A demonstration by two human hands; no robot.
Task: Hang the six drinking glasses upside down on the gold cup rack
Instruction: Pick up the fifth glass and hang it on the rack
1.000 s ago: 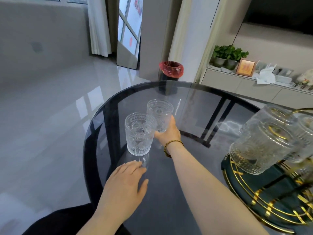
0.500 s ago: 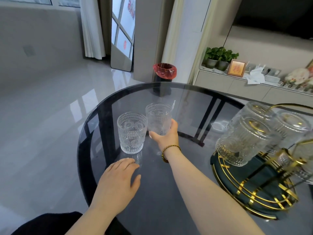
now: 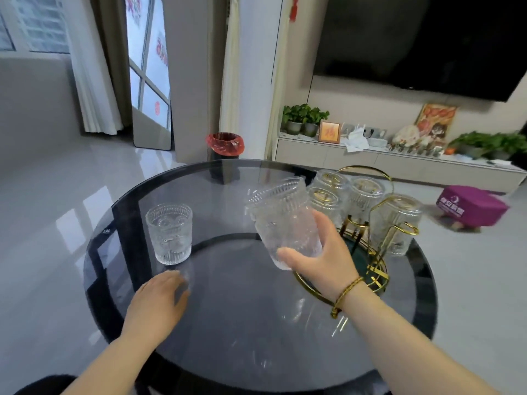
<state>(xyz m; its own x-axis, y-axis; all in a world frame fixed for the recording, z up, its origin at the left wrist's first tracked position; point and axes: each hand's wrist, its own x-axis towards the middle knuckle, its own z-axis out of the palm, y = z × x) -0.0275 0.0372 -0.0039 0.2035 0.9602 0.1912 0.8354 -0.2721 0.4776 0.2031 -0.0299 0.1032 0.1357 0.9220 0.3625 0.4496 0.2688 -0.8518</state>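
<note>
My right hand (image 3: 322, 258) grips a clear embossed drinking glass (image 3: 282, 218) near its base, held in the air and tilted, just left of the gold cup rack (image 3: 370, 269). The rack stands on a dark green round base at the table's right side. Several glasses (image 3: 362, 198) hang upside down on its gold arms. One free gold hook (image 3: 407, 229) shows at the front. A second loose glass (image 3: 169, 233) stands upright on the table's left part. My left hand (image 3: 162, 300) lies flat on the tabletop just in front of that glass, holding nothing.
The round smoked-glass table (image 3: 228, 337) has a dark rim and a drop to the tiled floor on the left. Beyond it stand a red-lined bin (image 3: 225, 143), a low cabinet (image 3: 370, 161) with plants, and a purple box (image 3: 470, 206) on the floor.
My right hand has lifted its glass off the table and carried it right, up to the rack. The view has swung right. My left hand stays flat on the table.
</note>
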